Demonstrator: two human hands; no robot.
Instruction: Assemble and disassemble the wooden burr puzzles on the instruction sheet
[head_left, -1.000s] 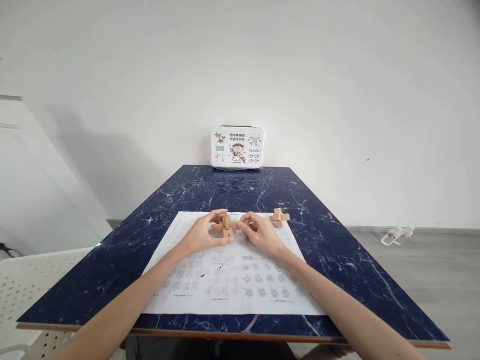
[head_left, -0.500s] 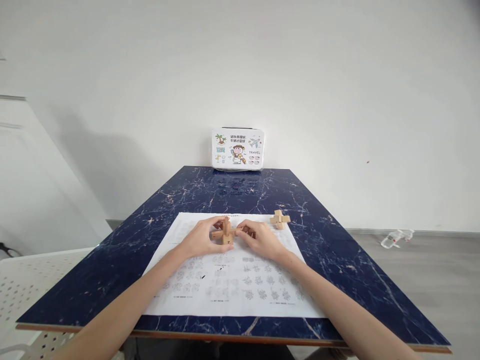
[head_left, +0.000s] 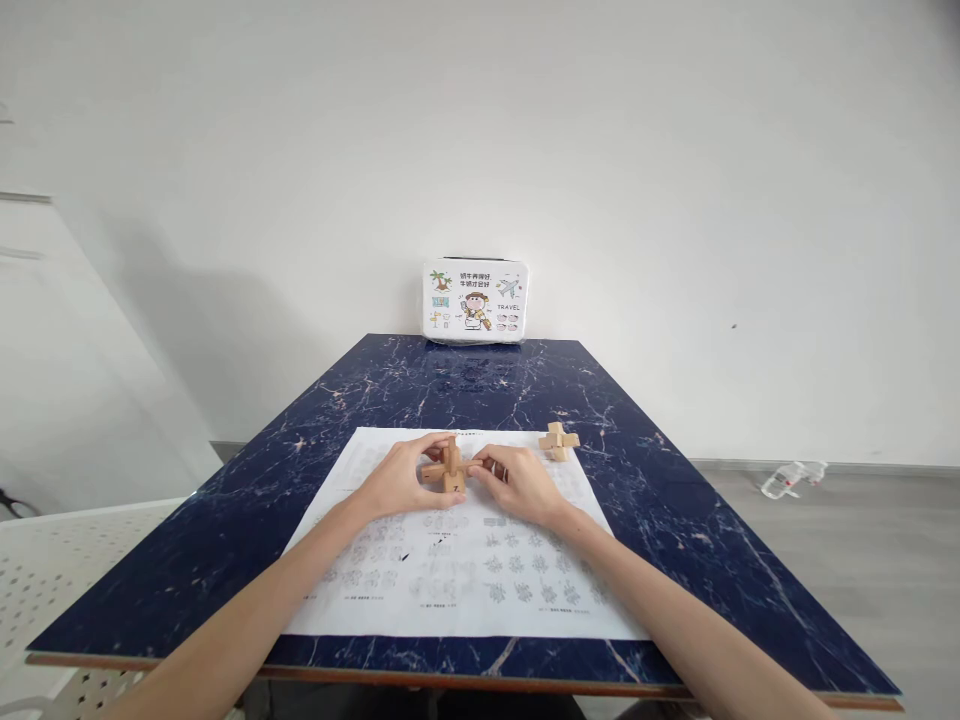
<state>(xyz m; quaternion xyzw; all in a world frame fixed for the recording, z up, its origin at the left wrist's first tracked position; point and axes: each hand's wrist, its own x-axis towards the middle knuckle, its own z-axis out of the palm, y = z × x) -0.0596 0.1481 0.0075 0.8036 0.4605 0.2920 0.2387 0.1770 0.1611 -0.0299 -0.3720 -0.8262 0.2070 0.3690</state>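
Between my hands is a wooden burr puzzle (head_left: 453, 480) of crossed, interlocking bars, with a dark mark on its front end. My left hand (head_left: 397, 480) grips it between thumb and fingers, at its front and back ends. My right hand (head_left: 517, 482) pinches a thin wooden bar sticking out of the puzzle's right side; its curled fingers hide part of that bar. Underneath lies a large printed sheet (head_left: 465, 620) with rows of small diagrams. A second, paler burr puzzle (head_left: 559, 441) rests at the sheet's upper right corner.
The dark blue marbled table (head_left: 480, 400) extends to the wall. A white illustrated case (head_left: 475, 301) stands upright at its far end. On the left is a white perforated chair (head_left: 45, 590). A clear plastic bottle (head_left: 784, 479) lies on the floor at right.
The puzzle is turned slightly in my left hand, and the bar in my right fingers is angled a little differently. Both hands stay in nearly the same place.
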